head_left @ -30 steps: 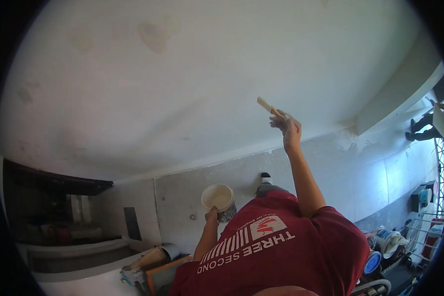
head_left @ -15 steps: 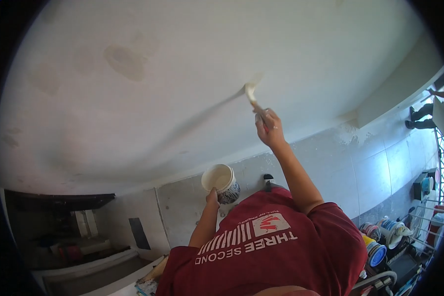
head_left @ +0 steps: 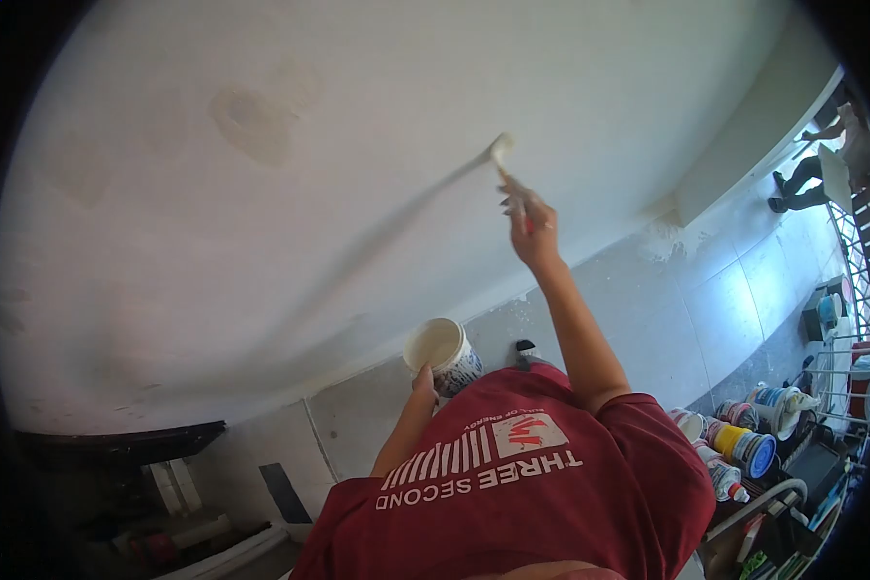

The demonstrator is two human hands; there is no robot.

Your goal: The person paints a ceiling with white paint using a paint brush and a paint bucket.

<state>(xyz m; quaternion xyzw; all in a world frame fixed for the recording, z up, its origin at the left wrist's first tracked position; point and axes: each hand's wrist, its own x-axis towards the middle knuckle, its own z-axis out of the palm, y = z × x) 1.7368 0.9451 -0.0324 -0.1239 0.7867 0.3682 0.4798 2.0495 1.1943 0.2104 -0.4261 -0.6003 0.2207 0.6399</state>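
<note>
In the head view, the right hand [head_left: 532, 230] is raised overhead, its grip closed around the handle of a paintbrush [head_left: 506, 166] whose bristles press against the pale ceiling [head_left: 358, 145]. The left hand [head_left: 422, 384] is held lower, near the red shirt [head_left: 532, 493], its grip closed on the side of a small white pot [head_left: 442, 352] with its mouth open upward. Paint cans [head_left: 744, 447] stand low on the right, beside the grey tiled wall [head_left: 677, 319].

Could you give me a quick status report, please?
Left hand shut on paint cup. Right hand shut on brush, bristles on white ceiling. Nothing blocking the brush.
</note>
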